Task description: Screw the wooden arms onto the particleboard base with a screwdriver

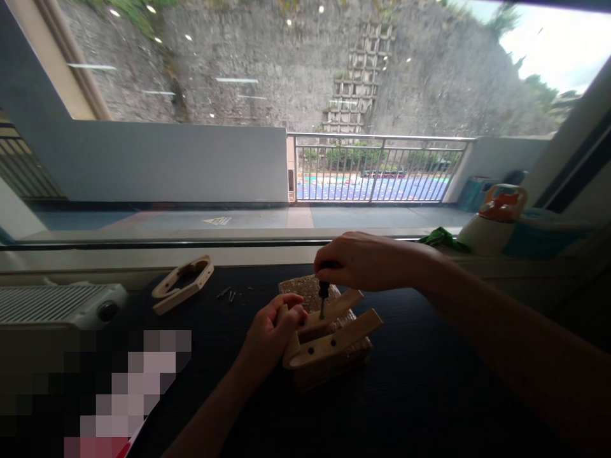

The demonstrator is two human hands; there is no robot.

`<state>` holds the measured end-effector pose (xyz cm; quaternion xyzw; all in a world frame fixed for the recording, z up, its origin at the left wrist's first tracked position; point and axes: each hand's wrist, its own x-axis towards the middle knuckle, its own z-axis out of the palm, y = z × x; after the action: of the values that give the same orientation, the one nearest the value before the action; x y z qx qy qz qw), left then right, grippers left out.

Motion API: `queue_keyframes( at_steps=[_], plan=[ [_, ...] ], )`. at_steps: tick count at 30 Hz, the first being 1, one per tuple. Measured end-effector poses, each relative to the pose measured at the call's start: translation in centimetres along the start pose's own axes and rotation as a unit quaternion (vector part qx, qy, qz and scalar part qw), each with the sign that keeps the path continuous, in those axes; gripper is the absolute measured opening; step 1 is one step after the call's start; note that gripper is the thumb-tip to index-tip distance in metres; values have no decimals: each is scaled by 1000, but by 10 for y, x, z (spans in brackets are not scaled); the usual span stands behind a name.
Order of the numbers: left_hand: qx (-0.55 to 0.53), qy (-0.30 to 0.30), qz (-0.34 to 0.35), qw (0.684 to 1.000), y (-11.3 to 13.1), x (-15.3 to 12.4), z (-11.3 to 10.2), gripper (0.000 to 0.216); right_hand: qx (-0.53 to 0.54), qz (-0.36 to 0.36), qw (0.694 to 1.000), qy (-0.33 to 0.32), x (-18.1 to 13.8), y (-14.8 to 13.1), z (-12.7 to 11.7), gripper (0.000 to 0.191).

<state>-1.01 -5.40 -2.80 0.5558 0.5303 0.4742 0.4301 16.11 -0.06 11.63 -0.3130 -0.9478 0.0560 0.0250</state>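
Head view has us gripping a screwdriver (324, 291) in our right hand (351, 257), fingers closed round its handle, shaft near upright over the far prong of a wooden frame (353, 331). Our left hand (277, 324) clasps the frame's closed end, probably so that it doesn't twist under the tool. The frame rests on a bubble-wrapped bundle (298, 286) on the dark table (420, 394), which likely cushions and raises it. We have loose screws (231, 297) and a second wooden frame (172, 303) lying to the left, seemingly within reach. Outside, a triangular floor marking (217, 221) is too small for us to read.
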Motion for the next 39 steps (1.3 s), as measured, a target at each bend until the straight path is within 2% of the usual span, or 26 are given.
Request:
queue_keyframes(
  at_steps=[6,13,20,27,30,35,39],
  plan=[
    [12,4,0,1000,0,0,0,33,-9,15,1000,12,0,0,1,28],
    [17,4,6,1000,1,-1,-1,35,20,-1,999,-43,-1,1,-8,26],
    [14,3,-2,1000,0,0,-1,33,3,-18,1000,-19,-1,2,-2,26],
    [12,-3,-1,1000,-1,0,0,32,-33,1,999,11,2,-1,3,27],
    [15,-3,-1,1000,-2,0,0,32,-40,1,999,2,4,-2,1,28],
    [20,-1,0,1000,2,-1,0,32,14,-12,1000,-23,0,0,-7,26],
    [19,0,0,1000,4,-1,0,32,22,-24,999,-19,-1,3,-7,26]
  ],
)
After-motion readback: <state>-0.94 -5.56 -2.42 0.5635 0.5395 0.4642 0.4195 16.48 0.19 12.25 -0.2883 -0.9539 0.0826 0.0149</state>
